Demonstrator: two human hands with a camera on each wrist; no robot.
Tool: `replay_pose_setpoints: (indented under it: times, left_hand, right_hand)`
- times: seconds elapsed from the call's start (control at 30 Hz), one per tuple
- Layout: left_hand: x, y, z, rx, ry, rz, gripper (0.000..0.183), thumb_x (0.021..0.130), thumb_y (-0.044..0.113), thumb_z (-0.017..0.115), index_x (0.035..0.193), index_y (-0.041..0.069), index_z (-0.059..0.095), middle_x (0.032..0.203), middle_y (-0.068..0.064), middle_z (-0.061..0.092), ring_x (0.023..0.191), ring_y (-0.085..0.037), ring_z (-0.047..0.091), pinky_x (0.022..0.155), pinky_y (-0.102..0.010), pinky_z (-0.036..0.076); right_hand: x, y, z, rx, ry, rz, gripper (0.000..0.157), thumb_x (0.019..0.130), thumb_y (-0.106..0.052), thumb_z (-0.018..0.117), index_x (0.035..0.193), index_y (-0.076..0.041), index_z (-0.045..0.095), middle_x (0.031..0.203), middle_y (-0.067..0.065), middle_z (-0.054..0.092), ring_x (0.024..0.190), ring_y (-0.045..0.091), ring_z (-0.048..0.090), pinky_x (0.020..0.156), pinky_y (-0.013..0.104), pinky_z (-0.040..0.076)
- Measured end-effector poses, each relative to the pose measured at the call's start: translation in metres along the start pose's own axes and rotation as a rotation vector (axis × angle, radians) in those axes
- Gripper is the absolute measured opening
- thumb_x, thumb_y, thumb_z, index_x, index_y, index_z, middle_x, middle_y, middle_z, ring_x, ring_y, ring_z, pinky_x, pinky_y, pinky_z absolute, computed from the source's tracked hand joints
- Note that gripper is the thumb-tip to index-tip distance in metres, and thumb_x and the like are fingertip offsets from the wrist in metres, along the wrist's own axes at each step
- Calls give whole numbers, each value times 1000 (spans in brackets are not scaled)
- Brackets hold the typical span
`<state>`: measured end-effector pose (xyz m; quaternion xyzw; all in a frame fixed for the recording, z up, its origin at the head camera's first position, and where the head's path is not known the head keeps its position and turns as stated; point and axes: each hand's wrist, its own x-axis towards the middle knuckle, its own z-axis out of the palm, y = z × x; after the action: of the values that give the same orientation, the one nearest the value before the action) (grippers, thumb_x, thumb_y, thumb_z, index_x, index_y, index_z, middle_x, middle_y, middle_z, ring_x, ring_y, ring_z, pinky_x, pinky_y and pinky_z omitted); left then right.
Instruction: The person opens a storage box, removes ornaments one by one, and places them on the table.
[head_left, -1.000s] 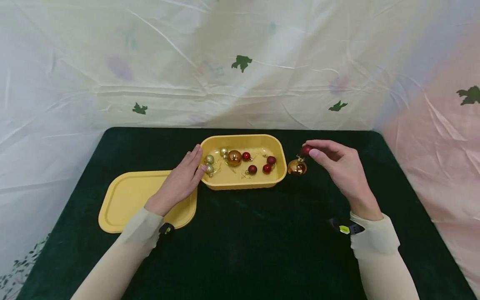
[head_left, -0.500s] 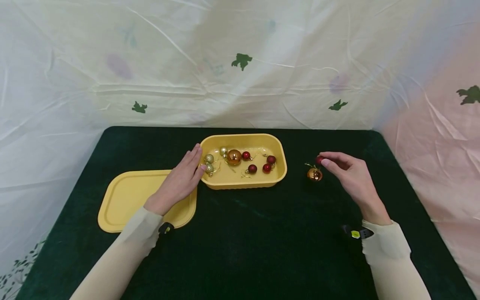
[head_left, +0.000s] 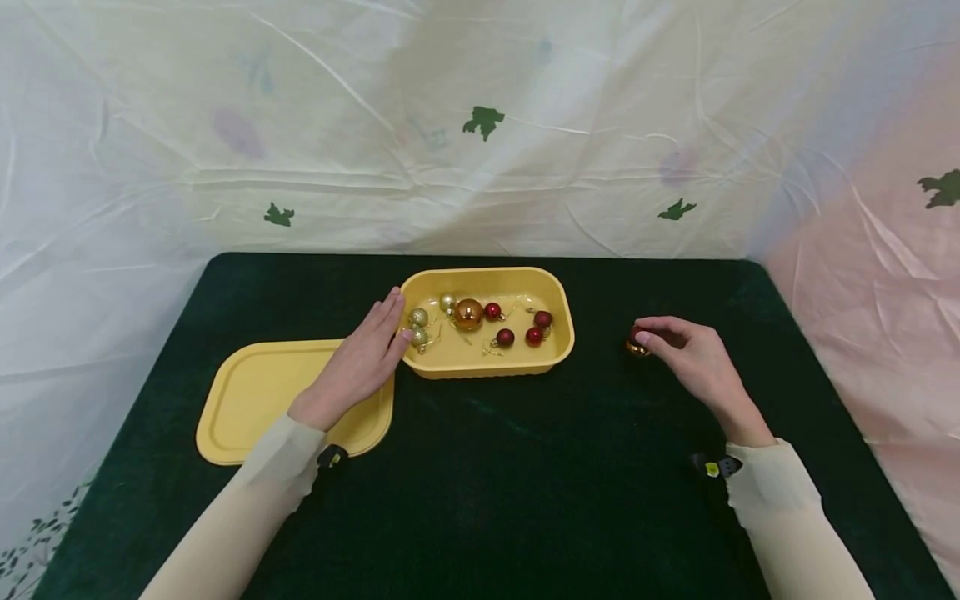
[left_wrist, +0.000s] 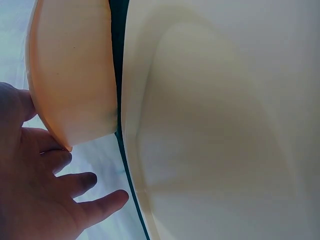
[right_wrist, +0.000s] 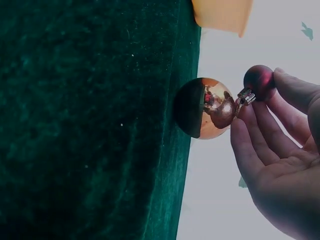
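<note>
In the head view my left hand (head_left: 356,362) lies with straight fingers against the left end of a yellow box (head_left: 487,371), its thumb over the rim. The left wrist view shows that thumb and the fingers at the edge of the box wall (left_wrist: 75,75). Off to the right of the box, my right hand (head_left: 693,362) pinches a small dark red Christmas ball (right_wrist: 260,82) between thumb and fingers. Right below it, a larger shiny gold Christmas ball (right_wrist: 217,110) sits at the green cloth, its cap against the red ball's.
Inside the box lie a big gold ball (head_left: 468,315), several small red balls (head_left: 505,338) and pale gold balls (head_left: 418,317) with gold strings. A yellow lid (head_left: 255,400) rests under the left forearm. Behind the green table (head_left: 480,500) hangs a pale curtain (head_left: 480,192).
My right hand has moved right, away from the box, and lowered with the red ball; the gold ball came along and now sits under it. My left hand has stayed at the box.
</note>
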<state>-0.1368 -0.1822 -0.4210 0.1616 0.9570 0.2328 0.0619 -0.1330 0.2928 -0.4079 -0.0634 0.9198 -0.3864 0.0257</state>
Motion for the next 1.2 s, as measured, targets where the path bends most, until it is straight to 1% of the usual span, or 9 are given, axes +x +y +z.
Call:
replay_pose_setpoints:
  times: [0.17,0.27,0.4,0.5,0.73,0.83,0.97,1.1,1.2]
  left_hand:
    - [0,0,1,2,8,3,68,113,38,40,166,7,10,174,-6,3,159,-33,12,127,-51,16]
    - [0,0,1,0,7,4,68,113,38,40,166,6,10,174,-6,2,159,-32,11,127,-50,15]
    - [0,0,2,0,8,10,68,113,38,39,166,6,10,174,-7,3,159,-32,12,128,-50,15]
    - [1,0,2,3,13,16,67,113,37,38,165,5,11,174,-7,3,159,-31,12,128,-50,16]
    - [0,-1,3,-3,13,10,67,113,37,39,166,6,11,174,-7,3,159,-31,11,128,-49,15]
    - [-1,0,2,-9,5,3,67,113,37,39,166,6,10,174,-7,3,159,-31,11,128,-50,14]
    - [-1,1,1,-13,1,0,68,113,37,39,166,7,9,174,-6,2,159,-31,10,128,-50,14]
    - [-1,0,2,-11,7,4,68,113,36,40,166,6,9,174,-7,3,159,-31,10,128,-50,14]
    - [-1,0,2,-8,10,9,68,113,36,40,166,5,10,174,-8,3,159,-31,10,128,-50,15]
  right_hand:
    - [0,-1,4,-49,13,-38,40,106,-41,59,131,-12,69,127,12,70,110,26,65,84,33,51]
    - [1,-2,3,-54,27,-36,41,106,-43,59,131,-12,69,128,11,69,109,25,65,84,28,51]
    - [-1,-1,-4,-37,69,-10,45,105,-46,58,133,-13,67,132,12,67,111,24,63,81,20,48]
    - [-4,3,-13,-48,94,1,47,106,-47,56,135,-11,66,134,15,66,109,23,62,78,19,48]
    - [-15,24,-24,-101,84,4,43,107,-41,57,133,-9,67,130,18,68,98,2,59,71,15,47]
    - [-19,32,-26,-117,77,12,44,106,-41,58,134,-8,67,131,20,66,105,12,62,73,12,46]
    - [-25,37,-26,-121,46,18,43,106,-41,59,134,-8,66,132,21,65,113,33,62,74,12,45]
    - [-30,38,-22,-142,33,-2,39,105,-39,61,130,-10,68,130,20,66,113,35,63,76,15,46]
    - [-31,37,-16,-173,24,-25,36,104,-38,63,128,-11,70,128,18,67,114,36,63,82,27,50]
